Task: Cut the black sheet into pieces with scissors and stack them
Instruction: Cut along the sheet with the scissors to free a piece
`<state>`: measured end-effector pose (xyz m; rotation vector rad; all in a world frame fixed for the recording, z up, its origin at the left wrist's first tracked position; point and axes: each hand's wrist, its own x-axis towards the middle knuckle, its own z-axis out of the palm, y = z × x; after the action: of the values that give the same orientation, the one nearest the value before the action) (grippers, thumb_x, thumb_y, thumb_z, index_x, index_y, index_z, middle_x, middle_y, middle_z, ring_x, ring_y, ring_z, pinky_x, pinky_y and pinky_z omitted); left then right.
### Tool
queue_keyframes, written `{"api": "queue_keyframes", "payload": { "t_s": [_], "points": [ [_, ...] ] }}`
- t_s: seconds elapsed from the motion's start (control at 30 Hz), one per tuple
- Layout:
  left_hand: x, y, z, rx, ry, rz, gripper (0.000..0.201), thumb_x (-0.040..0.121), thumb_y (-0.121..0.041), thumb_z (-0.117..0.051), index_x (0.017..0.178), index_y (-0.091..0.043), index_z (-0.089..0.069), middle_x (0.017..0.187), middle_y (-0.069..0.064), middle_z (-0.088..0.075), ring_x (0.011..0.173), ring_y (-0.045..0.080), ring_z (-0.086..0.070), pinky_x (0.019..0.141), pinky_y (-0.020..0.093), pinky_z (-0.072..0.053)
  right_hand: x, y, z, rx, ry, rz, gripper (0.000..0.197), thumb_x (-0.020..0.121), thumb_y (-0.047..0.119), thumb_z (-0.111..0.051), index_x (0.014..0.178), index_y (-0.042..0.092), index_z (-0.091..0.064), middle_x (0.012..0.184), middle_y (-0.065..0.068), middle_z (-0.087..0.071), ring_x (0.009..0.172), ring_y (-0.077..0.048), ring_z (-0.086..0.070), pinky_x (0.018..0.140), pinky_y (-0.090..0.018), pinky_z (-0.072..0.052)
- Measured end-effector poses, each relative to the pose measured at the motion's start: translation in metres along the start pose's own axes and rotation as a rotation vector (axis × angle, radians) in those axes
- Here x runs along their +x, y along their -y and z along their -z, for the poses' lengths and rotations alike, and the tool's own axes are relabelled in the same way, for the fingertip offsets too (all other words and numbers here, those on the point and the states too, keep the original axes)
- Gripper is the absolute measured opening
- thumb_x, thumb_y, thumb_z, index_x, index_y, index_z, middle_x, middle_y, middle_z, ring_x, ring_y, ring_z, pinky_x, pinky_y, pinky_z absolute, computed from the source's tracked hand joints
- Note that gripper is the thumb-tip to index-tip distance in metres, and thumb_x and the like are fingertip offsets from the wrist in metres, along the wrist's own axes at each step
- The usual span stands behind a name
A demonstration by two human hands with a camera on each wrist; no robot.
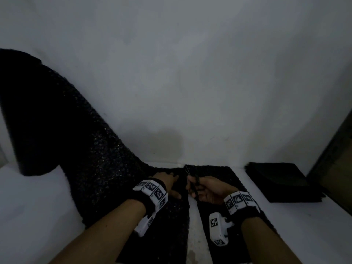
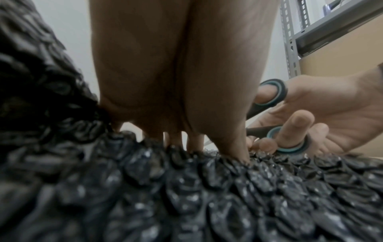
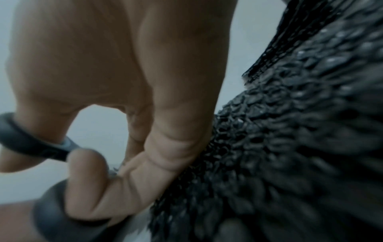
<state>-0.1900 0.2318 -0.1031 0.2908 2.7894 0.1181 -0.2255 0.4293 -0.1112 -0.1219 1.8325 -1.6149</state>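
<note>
A black bubble-textured sheet [image 1: 99, 168] runs from a roll at the upper left down across the white table. A cut splits it from the front edge up to the scissors [image 1: 191, 174]; a strip [image 1: 222, 180] lies to the right of the cut. My left hand [image 1: 167, 182] presses flat on the sheet just left of the cut, its fingertips [image 2: 194, 140] dug into the bubbles. My right hand [image 1: 204, 189] grips the scissors, with fingers through the black, teal-lined loops [image 2: 273, 91] [image 3: 29, 142]. A stack of cut black pieces [image 1: 280, 181] sits at the right.
A white wall [image 1: 190, 73] rises right behind the table. The bare white tabletop [image 1: 38, 197] shows at the left and front right. A dark upright surface [image 1: 335, 164] borders the far right. A grey metal shelf [image 2: 290, 41] with a cardboard box [image 2: 335, 54] stands beyond the right hand.
</note>
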Motion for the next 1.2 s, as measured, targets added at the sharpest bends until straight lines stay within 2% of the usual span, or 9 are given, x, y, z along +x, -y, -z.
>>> {"api": "queue_keyframes", "payload": {
  "t_s": [0.3,0.43,0.57,0.67,0.73,0.87,1.03,1.13,1.2],
  "points": [
    [0.000,-0.001,0.001,-0.012,0.000,-0.018,0.090,0.093,-0.058,-0.056,0.159,-0.014,-0.014,0.162,0.013,-0.024,0.140,0.031,-0.037,0.111,0.037,-0.037,0.015,0.011,0.008,-0.112,-0.008,-0.069,0.053,0.072,0.048,-0.080,0.094,0.001,-0.074,0.081,-0.011,-0.068,0.068,-0.017,-0.063,0.062,-0.024,-0.050],
    [0.000,0.000,0.000,-0.005,0.003,-0.013,0.088,0.093,-0.059,-0.056,0.158,-0.013,-0.017,0.162,0.014,-0.024,0.139,0.032,-0.037,0.110,0.038,-0.037,0.022,0.015,0.011,-0.156,0.015,-0.067,0.053,0.073,0.049,-0.079,0.095,0.001,-0.072,0.076,-0.012,-0.065,0.064,-0.016,-0.059,0.057,-0.022,-0.046],
    [0.002,0.001,-0.001,-0.014,0.002,0.000,0.086,0.091,-0.060,-0.058,0.155,-0.012,-0.026,0.158,0.014,-0.032,0.136,0.032,-0.042,0.108,0.039,-0.041,0.026,0.020,0.009,-0.228,-0.002,-0.037,0.054,0.074,0.047,-0.078,0.098,-0.001,-0.072,0.069,-0.011,-0.062,0.059,-0.015,-0.053,0.053,-0.021,-0.040],
    [0.000,0.000,0.000,0.002,0.006,-0.010,0.088,0.093,-0.058,-0.057,0.158,-0.014,-0.018,0.162,0.013,-0.022,0.140,0.033,-0.036,0.110,0.040,-0.038,0.029,0.019,0.008,-0.237,-0.048,0.003,0.047,0.086,0.037,-0.075,0.104,-0.006,-0.071,0.066,-0.008,-0.062,0.057,-0.012,-0.055,0.052,-0.020,-0.040],
    [-0.002,0.000,0.002,0.012,0.009,-0.020,0.089,0.094,-0.058,-0.056,0.159,-0.015,-0.013,0.164,0.012,-0.016,0.142,0.033,-0.033,0.112,0.040,-0.036,0.031,0.016,0.009,-0.224,-0.064,0.015,0.042,0.087,0.034,-0.074,0.102,-0.005,-0.072,0.066,-0.008,-0.062,0.058,-0.012,-0.053,0.053,-0.020,-0.039],
    [-0.001,-0.001,0.002,0.017,0.028,-0.014,0.090,0.093,-0.059,-0.056,0.159,-0.015,-0.014,0.163,0.012,-0.019,0.141,0.034,-0.033,0.112,0.043,-0.036,0.031,0.012,0.010,-0.178,-0.090,0.036,0.047,0.073,0.039,-0.081,0.098,0.000,-0.076,0.067,-0.008,-0.064,0.056,-0.012,-0.046,0.052,-0.021,-0.035],
    [0.001,-0.001,0.002,0.021,0.037,-0.010,0.089,0.093,-0.060,-0.055,0.158,-0.014,-0.017,0.163,0.013,-0.020,0.142,0.033,-0.033,0.112,0.043,-0.036,0.018,0.017,0.001,-0.026,-0.028,0.066,0.043,0.082,0.031,-0.074,0.107,-0.004,-0.072,0.076,-0.009,-0.068,0.066,-0.013,-0.061,0.056,-0.020,-0.046],
    [0.001,-0.001,0.003,0.024,0.034,-0.012,0.089,0.093,-0.060,-0.055,0.158,-0.014,-0.014,0.164,0.012,-0.017,0.143,0.033,-0.031,0.114,0.041,-0.034,0.006,0.017,-0.006,-0.001,0.016,0.071,0.030,0.084,0.027,-0.073,0.100,0.002,-0.073,0.079,-0.010,-0.069,0.066,-0.013,-0.064,0.059,-0.021,-0.049],
    [-0.001,-0.002,0.005,0.031,0.045,-0.019,0.091,0.094,-0.059,-0.055,0.159,-0.013,-0.012,0.165,0.012,-0.015,0.145,0.032,-0.029,0.115,0.039,-0.032,-0.001,0.016,-0.011,0.003,0.000,0.087,0.024,0.082,0.024,-0.076,0.095,0.005,-0.070,0.079,-0.011,-0.070,0.066,-0.015,-0.067,0.065,-0.024,-0.052]
  ]
}}
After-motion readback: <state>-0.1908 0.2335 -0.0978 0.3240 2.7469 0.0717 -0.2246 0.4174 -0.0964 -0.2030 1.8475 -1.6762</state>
